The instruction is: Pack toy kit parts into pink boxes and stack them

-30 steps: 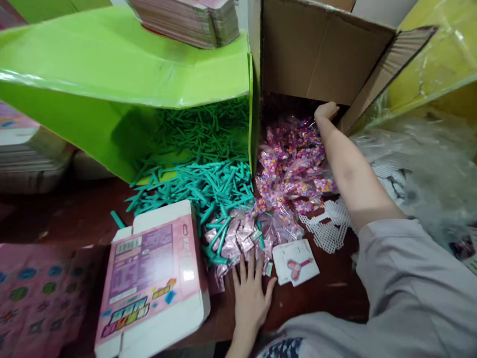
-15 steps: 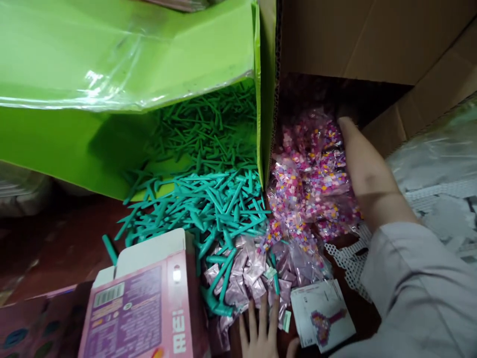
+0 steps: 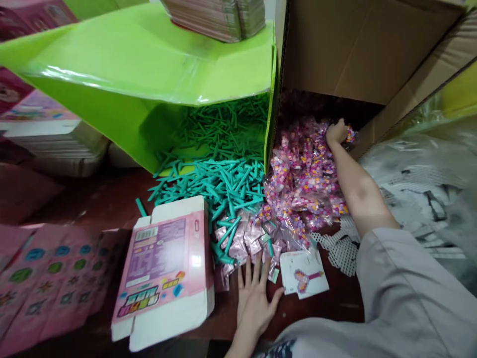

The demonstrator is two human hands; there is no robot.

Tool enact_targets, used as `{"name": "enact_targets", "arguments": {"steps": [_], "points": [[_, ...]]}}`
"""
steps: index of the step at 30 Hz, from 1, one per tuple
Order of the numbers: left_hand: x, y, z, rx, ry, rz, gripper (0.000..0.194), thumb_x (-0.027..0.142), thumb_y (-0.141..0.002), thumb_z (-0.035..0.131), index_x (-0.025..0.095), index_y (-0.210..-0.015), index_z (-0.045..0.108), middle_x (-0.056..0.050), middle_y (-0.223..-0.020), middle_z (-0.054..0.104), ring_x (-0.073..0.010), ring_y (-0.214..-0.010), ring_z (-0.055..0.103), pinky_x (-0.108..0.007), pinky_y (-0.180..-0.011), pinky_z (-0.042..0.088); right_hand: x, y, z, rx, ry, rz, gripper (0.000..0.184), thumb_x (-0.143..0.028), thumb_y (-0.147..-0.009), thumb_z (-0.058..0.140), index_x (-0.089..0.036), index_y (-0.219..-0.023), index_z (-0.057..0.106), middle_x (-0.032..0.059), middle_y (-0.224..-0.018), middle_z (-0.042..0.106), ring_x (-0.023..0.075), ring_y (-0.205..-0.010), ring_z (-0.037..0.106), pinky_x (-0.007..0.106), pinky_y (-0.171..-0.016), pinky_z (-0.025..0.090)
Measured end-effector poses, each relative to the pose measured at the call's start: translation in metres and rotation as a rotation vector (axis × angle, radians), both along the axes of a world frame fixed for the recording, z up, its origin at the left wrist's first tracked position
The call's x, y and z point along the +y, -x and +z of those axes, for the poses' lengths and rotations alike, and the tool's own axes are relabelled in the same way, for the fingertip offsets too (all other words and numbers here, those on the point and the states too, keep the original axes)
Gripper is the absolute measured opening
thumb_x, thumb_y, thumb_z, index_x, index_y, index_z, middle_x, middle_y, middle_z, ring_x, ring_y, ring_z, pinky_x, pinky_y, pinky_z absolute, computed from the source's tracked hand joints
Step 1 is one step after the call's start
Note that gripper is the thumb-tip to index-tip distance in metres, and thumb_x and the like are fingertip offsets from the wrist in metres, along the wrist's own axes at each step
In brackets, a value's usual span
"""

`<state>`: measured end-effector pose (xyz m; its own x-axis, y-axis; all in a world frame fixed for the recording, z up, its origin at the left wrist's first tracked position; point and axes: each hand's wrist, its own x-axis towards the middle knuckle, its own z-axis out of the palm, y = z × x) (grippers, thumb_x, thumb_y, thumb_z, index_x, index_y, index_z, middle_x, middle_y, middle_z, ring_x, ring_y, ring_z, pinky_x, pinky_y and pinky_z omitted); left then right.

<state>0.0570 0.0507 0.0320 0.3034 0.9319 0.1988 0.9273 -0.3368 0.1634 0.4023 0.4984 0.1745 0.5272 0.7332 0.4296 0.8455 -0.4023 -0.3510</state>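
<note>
My left hand [image 3: 256, 293] lies flat and open on the dark red table [image 3: 89, 204], fingertips touching small pink foil packets [image 3: 246, 238]. My right hand [image 3: 336, 132] reaches into the cardboard box [image 3: 354, 54] on its side and is closed on a clear bag of pink beads [image 3: 348, 133] from the spilled pile of bead bags [image 3: 301, 179]. A printed card with a pink wand picture [image 3: 303, 273] lies just right of my left hand. A flat pink carton [image 3: 164, 268] lies to the left of that hand.
A green box [image 3: 141, 64] on its side spills teal plastic sticks [image 3: 216, 184]. Stacks of flat cartons [image 3: 223, 17] sit on top of it and at the left [image 3: 55, 144]. White perforated grids [image 3: 341, 248] and clear plastic wrap [image 3: 428, 184] lie at the right. Pink sheets [image 3: 44, 278] lie at the lower left.
My right hand, open deep in the cardboard box before, has pulled back a little and closed on a bead bag. The camera rose and drew back. My left hand stayed flat.
</note>
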Motion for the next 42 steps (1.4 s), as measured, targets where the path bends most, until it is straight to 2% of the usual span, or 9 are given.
{"name": "enact_targets", "arguments": {"steps": [6,14,20,24,29,33,36,39,42], "points": [[0.001,-0.006,-0.001,-0.065,0.05,0.021,0.077,0.057,-0.087,0.048,0.022,-0.152,0.027,-0.008,-0.159,0.022,-0.0384,-0.145,0.017,-0.058,-0.114,0.019,-0.029,0.022,0.027,0.024,-0.088,-0.012,0.037,-0.018,-0.096,0.029,-0.01,-0.124,0.051,0.0175,-0.102,0.065,0.0263,-0.104,0.061,0.043,-0.09,0.043],[0.001,-0.01,0.004,-0.124,0.092,0.018,0.073,0.055,-0.09,0.045,0.023,-0.152,0.024,-0.008,-0.16,0.016,-0.0376,-0.147,0.012,-0.06,-0.115,0.022,-0.114,0.09,0.067,-0.279,-0.074,0.388,0.041,-0.018,-0.097,0.025,-0.009,-0.132,0.045,0.0156,-0.109,0.062,0.0263,-0.11,0.055,0.044,-0.095,0.041],[0.0,-0.012,0.007,-0.198,0.083,0.001,0.062,0.048,-0.094,0.042,0.02,-0.149,0.033,-0.008,-0.159,0.02,-0.0376,-0.147,0.012,-0.061,-0.115,0.021,-0.217,0.103,0.032,-0.232,-0.083,0.445,0.044,-0.019,-0.096,0.022,-0.011,-0.127,0.053,0.0168,-0.111,0.06,0.0283,-0.113,0.051,0.046,-0.099,0.04],[-0.001,-0.013,0.009,-0.234,0.08,0.0,0.061,0.047,-0.094,0.043,0.02,-0.148,0.036,-0.008,-0.159,0.019,-0.0387,-0.147,0.011,-0.062,-0.115,0.02,-0.249,0.102,0.018,-0.202,0.037,0.47,0.041,-0.023,-0.094,0.033,-0.01,-0.126,0.055,0.0178,-0.114,0.062,0.029,-0.111,0.053,0.046,-0.101,0.039],[-0.007,-0.017,0.011,-0.278,0.001,-0.024,0.056,0.039,-0.095,0.042,0.023,-0.148,0.035,-0.005,-0.157,0.027,-0.0347,-0.148,0.008,-0.062,-0.117,0.012,-0.269,0.11,0.06,-0.176,0.13,0.643,0.048,-0.032,-0.088,0.054,-0.014,-0.132,0.052,0.0162,-0.119,0.062,0.0291,-0.108,0.057,0.044,-0.096,0.044],[-0.022,-0.008,0.023,-0.322,-0.084,-0.105,0.048,0.028,-0.094,0.043,0.022,-0.142,0.046,-0.008,-0.153,0.035,-0.0286,-0.148,0.017,-0.055,-0.119,0.011,-0.307,0.114,0.092,-0.131,-0.045,0.581,0.038,-0.033,-0.092,0.048,-0.013,-0.122,0.059,0.0145,-0.114,0.064,0.0271,-0.105,0.06,0.044,-0.096,0.044],[-0.03,0.017,0.044,-0.362,-0.193,0.067,0.047,0.029,-0.091,0.049,0.019,-0.137,0.051,-0.012,-0.155,0.032,-0.0298,-0.147,0.02,-0.053,-0.119,0.015,-0.356,0.11,0.07,0.012,-0.136,0.605,0.036,-0.035,-0.094,0.044,-0.016,-0.118,0.06,0.0094,-0.102,0.068,0.0208,-0.089,0.064,0.038,-0.088,0.048],[-0.025,0.051,0.065,-0.356,-0.254,0.411,0.067,0.042,-0.083,0.061,0.014,-0.141,0.045,-0.02,-0.158,0.02,-0.0399,-0.147,0.013,-0.062,-0.114,0.017,-0.414,0.112,0.005,0.181,-0.151,0.542,0.032,-0.037,-0.091,0.046,-0.019,-0.112,0.064,0.0083,-0.093,0.069,0.0216,-0.081,0.064,0.039,-0.083,0.05],[-0.018,0.077,0.069,-0.261,-0.15,0.524,0.07,0.04,-0.08,0.063,0.01,-0.141,0.044,-0.024,-0.153,0.028,-0.0461,-0.143,0.019,-0.066,-0.109,0.022,-0.464,0.125,-0.063,0.351,-0.22,0.319,0.033,-0.038,-0.088,0.05,-0.021,-0.113,0.063,0.0142,-0.102,0.068,0.0297,-0.095,0.063,0.048,-0.085,0.05]]}}
